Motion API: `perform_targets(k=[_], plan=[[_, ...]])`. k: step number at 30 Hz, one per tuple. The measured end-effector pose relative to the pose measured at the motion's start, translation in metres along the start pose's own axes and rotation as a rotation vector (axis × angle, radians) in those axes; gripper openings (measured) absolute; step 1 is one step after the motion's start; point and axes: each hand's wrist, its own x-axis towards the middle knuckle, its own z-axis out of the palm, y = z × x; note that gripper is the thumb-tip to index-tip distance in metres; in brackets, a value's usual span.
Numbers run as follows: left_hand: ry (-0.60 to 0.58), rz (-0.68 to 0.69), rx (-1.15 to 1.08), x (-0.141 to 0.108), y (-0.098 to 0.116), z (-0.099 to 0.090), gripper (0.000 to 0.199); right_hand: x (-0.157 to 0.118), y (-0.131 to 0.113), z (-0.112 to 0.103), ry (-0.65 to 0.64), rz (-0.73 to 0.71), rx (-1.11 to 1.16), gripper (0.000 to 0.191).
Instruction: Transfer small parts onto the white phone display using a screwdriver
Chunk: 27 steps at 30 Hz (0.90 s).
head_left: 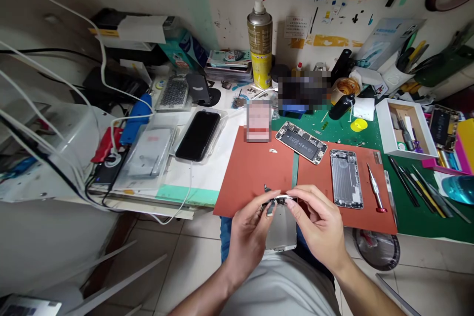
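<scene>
At the near edge of the red mat [255, 168], over our lap, we hold a phone panel [283, 237] between two bare hands, its grey inner face towards us and its far end at our fingertips. Our left hand [249, 232] has thumb and forefinger drawn close together around the panel's far left corner, by a small dark piece [271, 207]. Our right hand [324, 227] pinches the same end from the other side, its thumb by a pale strip along the rim; whether the strip is loose or attached, we cannot tell.

To work this end well, we would steady the panel with one hand and let the other do the fine handling, pressing lightly so that nothing thin gets creased. Since the panel sits off the tabletop [202, 177], bringing it over the mat would be safer for small parts, in our judgement. An opened phone [301, 143] lies on the far side, and to our right a bare housing [346, 177] lies beside a screwdriver [375, 187].
</scene>
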Motion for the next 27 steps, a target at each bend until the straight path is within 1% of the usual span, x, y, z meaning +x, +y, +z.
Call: perform_targets(k=[3, 7, 10, 15, 23, 27], plan=[[0.018, 0.032, 0.012, -0.0019, 0.0014, 0.001, 0.025, 0.0, -0.0006, -0.0003, -0.012, -0.027, 0.004, 0.018], [0.021, 0.082, 0.012, -0.0037, 0.0033, 0.0024, 0.024, 0.0019, -0.0018, 0.0006, 0.009, -0.056, 0.0, 0.017], [0.007, 0.135, 0.016, -0.0047, 0.003, 0.0025, 0.023, 0.0025, -0.0031, 0.001, 0.013, -0.058, -0.001, 0.017], [-0.028, 0.201, 0.001, -0.0052, 0.0028, 0.0029, 0.028, 0.001, -0.0046, 0.0007, 0.012, -0.046, 0.0, 0.018], [-0.035, 0.227, 0.046, -0.0068, -0.0001, 0.001, 0.029, -0.0015, -0.008, 0.0017, 0.049, -0.101, -0.055, 0.02], [-0.033, 0.275, 0.074, -0.0069, -0.0054, -0.0009, 0.033, -0.0032, -0.0083, 0.0015, 0.072, -0.141, -0.076, 0.023]])
